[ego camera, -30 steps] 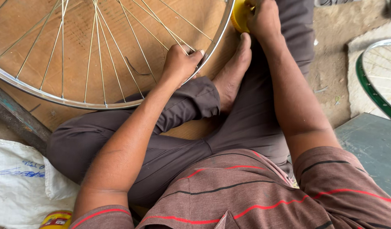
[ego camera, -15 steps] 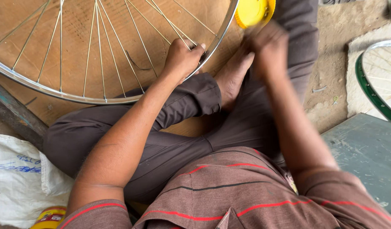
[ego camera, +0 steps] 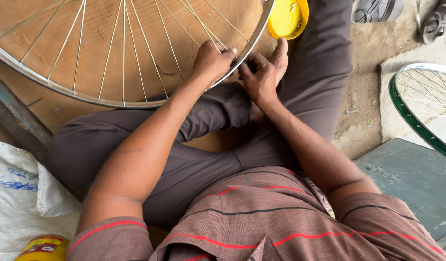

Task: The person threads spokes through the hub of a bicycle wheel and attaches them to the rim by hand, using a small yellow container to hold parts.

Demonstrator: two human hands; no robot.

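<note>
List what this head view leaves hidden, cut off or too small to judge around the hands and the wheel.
- Silver wheel rim: top edge cuts off its hub and upper half.
- Left hand: its grip on the rim shows, but the fingertips curl out of sight behind the rim.
- Right hand: anything pinched at the rim is hidden by the fingers.
- Yellow dish: contents too small to identify.
- Green-rimmed wheel: cut off by the right edge.
</note>
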